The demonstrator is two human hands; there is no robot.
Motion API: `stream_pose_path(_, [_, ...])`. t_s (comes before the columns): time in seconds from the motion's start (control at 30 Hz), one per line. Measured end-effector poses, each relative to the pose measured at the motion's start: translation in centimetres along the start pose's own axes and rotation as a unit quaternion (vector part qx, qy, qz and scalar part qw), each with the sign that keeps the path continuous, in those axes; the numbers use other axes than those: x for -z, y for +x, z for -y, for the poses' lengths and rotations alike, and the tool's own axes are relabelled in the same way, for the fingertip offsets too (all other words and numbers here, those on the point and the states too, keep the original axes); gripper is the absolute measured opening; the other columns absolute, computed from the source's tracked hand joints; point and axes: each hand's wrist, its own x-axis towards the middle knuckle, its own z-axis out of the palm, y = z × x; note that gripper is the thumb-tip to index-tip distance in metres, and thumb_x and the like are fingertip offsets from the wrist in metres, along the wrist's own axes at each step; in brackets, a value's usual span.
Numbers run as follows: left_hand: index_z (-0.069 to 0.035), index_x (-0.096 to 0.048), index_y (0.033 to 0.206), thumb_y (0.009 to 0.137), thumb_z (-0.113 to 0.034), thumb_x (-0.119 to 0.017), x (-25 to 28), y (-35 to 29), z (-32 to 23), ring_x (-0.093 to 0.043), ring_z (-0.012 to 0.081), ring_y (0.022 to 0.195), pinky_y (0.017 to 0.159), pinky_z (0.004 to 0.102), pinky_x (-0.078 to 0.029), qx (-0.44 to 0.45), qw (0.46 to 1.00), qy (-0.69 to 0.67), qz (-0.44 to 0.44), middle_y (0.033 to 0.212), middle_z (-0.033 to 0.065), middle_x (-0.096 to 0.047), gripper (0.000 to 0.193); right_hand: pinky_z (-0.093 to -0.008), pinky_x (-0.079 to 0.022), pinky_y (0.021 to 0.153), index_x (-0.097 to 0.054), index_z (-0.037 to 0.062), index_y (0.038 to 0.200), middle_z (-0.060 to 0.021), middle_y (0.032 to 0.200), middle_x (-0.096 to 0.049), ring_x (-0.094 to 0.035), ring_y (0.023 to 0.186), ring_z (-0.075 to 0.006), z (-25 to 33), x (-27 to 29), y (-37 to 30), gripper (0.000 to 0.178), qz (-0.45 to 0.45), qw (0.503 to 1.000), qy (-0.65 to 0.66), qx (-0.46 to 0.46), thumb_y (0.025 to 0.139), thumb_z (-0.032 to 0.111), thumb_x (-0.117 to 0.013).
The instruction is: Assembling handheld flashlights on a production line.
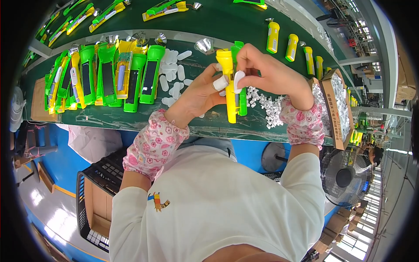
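Observation:
Just above the near part of the green workbench, my left hand (200, 92) grips a yellow and green flashlight housing (231, 107) held upright. Its yellow half faces left and its green half shows on the right. White wrapping covers one fingertip of that hand. My right hand (267, 73) pinches a white oval plastic piece (238, 81) against the right side of the housing. Similar translucent oval pieces (171, 69) lie scattered left of my hands. Many small white plastic parts (273, 108) are heaped beneath my right wrist.
Several green and yellow flashlight housings (107, 81) crowd the bench's left side. A silver reflector cup (204, 45) lies behind my left hand. Yellow flashlights (291, 47) stand farther back right. An open cardboard box (335, 109) of small parts sits at right, above a black fan (345, 176).

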Motion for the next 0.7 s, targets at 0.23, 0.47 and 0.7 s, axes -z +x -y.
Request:
stream_pose_path(0.23, [-0.011, -0.037, 0.125, 0.09, -0.021, -0.065, -0.6, 0.2, 0.6, -0.058, 0.0236, 0.11, 0.092, 0.0458, -0.052, 0.008, 0.999, 0.038, 0.001, 0.122, 0.0088, -0.051, 0.046, -0.0308, -0.041, 0.055, -0.039, 0.0073, 0.093, -0.0062, 0.075, -0.051, -0.052, 0.063, -0.0181, -0.2, 1.1, -0.9, 0.036, 0.037, 0.998, 0.015, 0.038, 0.079, 0.009, -0.072])
stream_pose_path(0.47, [-0.012, -0.038, 0.124, 0.09, -0.018, -0.065, -0.2, 0.3, 1.0, -0.057, 0.0226, 0.111, 0.091, 0.0435, -0.052, -0.03, 0.997, 0.063, -0.041, 0.122, 0.0081, -0.052, 0.043, -0.0272, -0.046, 0.058, -0.042, 0.0067, 0.098, -0.0037, 0.075, -0.057, -0.056, 0.064, -0.0143, 0.2, -1.1, -0.6, 0.04, -0.072, 0.993, -0.094, -0.015, 0.077, 0.013, -0.076])
stream_pose_path(0.7, [-0.013, -0.039, 0.125, 0.092, -0.013, -0.061, -0.9, 0.5, 1.3, -0.054, 0.0224, 0.115, 0.094, 0.0413, -0.05, -0.087, 0.995, 0.029, -0.048, 0.123, 0.0084, -0.051, 0.039, -0.0236, -0.045, 0.062, -0.05, 0.0061, 0.109, -0.0039, 0.082, -0.063, -0.059, 0.069, -0.0117, -0.8, -5.9, -2.0, 0.038, -0.289, 0.956, -0.046, -0.004, 0.08, 0.009, -0.073])
